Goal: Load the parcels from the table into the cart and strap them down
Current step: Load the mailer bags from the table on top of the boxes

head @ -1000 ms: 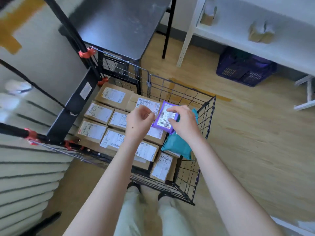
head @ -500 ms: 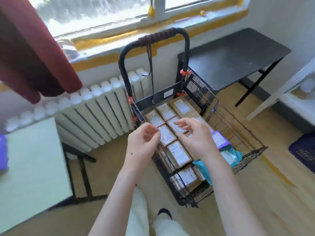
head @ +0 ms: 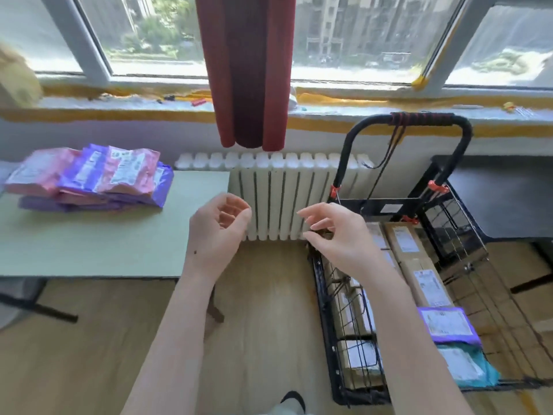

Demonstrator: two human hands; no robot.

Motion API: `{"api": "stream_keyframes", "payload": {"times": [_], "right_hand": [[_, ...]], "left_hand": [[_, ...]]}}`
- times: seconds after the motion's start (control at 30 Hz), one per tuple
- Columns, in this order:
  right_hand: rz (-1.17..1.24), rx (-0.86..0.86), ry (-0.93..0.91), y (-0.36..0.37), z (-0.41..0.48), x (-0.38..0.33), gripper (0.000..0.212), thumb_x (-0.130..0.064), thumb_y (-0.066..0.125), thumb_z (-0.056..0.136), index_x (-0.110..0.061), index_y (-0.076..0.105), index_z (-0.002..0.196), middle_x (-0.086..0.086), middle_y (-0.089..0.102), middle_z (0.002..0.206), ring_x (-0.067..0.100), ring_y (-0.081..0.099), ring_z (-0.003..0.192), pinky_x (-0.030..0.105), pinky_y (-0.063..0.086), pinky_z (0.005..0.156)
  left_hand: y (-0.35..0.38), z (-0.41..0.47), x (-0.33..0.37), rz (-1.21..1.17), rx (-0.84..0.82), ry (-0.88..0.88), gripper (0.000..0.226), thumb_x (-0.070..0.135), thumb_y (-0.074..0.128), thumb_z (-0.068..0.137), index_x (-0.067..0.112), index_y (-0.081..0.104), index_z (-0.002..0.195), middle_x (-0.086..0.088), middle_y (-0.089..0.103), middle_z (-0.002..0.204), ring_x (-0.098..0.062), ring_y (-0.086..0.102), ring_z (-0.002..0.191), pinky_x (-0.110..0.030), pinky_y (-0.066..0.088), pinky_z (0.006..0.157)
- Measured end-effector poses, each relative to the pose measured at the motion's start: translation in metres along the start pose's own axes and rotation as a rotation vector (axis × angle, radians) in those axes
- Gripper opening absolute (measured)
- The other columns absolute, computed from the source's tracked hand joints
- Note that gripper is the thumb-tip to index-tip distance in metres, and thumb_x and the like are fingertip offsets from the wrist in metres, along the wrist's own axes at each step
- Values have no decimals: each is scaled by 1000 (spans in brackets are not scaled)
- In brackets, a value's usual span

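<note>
A pile of pink and purple mailer parcels (head: 89,178) lies at the far left of the green table (head: 119,241). The black wire cart (head: 329,295) stands at the right, holding several brown boxes (head: 419,265), a purple parcel (head: 447,324) and a teal parcel (head: 466,369). A dark elastic strap (head: 386,163) hangs from the cart handle (head: 419,118). My left hand (head: 218,232) hovers at the table's right edge, fingers loosely curled, holding nothing. My right hand (head: 338,235) floats over the cart's near left corner, fingers relaxed and empty.
A white radiator (head: 284,199) stands under the window behind both hands, with a red curtain (head: 245,70) hanging above it. A dark table (head: 508,199) sits behind the cart at the right. Wooden floor (head: 263,310) lies between table and cart.
My right hand let go of the purple parcel, which now lies in the cart. My view swung left from the cart toward the green table, and both hands moved left, empty.
</note>
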State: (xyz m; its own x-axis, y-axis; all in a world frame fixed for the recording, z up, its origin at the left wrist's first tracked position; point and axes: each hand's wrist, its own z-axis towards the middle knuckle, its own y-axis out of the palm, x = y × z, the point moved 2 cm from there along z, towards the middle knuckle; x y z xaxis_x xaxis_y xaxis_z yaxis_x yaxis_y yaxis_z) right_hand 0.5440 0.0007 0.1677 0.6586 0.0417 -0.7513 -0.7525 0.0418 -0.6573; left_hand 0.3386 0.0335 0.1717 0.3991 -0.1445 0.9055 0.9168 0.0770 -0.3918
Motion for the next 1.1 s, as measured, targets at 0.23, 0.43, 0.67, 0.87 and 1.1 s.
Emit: {"api": "stream_keyframes", "payload": {"times": [0.23,0.43,0.67,0.87,1.1], "right_hand": [[6,-45,-90,58,7,-72,29,-18,68,87,-32,64,113,-14,62,100,-2,59,93,10,43,76],[35,-106,-134,125,6,-138,29,-17,68,87,-32,63,112,-15,61,101,-4,59,93,4,40,73],[70,-147,-198,207,8,-207,27,-15,70,86,-33,66,106,-11,64,100,-4,60,91,1,40,76],[66,-250,-273,262,23,-251,27,-14,70,85,-34,65,102,-10,64,99,-2,60,91,0,40,75],[82,-323,-338,317,71,-277,28,-11,71,84,-30,68,105,-11,64,97,-2,60,88,0,39,75]], "left_hand": [[-97,-14,-29,-7,114,-32,7,15,65,88,20,64,84,4,66,78,-17,64,76,-22,51,69],[-184,-32,-59,13,200,-55,16,14,65,87,25,61,77,8,64,73,-18,64,73,-20,46,65],[-279,-50,-100,83,287,-87,15,12,65,85,23,63,76,9,64,69,-7,59,65,-14,45,61],[-334,-60,-127,78,435,-118,15,9,65,85,20,64,75,10,63,69,-1,55,62,-7,40,57],[-370,-34,-158,128,510,-178,12,14,65,85,21,64,76,10,63,68,-3,55,64,-9,41,56]]}}
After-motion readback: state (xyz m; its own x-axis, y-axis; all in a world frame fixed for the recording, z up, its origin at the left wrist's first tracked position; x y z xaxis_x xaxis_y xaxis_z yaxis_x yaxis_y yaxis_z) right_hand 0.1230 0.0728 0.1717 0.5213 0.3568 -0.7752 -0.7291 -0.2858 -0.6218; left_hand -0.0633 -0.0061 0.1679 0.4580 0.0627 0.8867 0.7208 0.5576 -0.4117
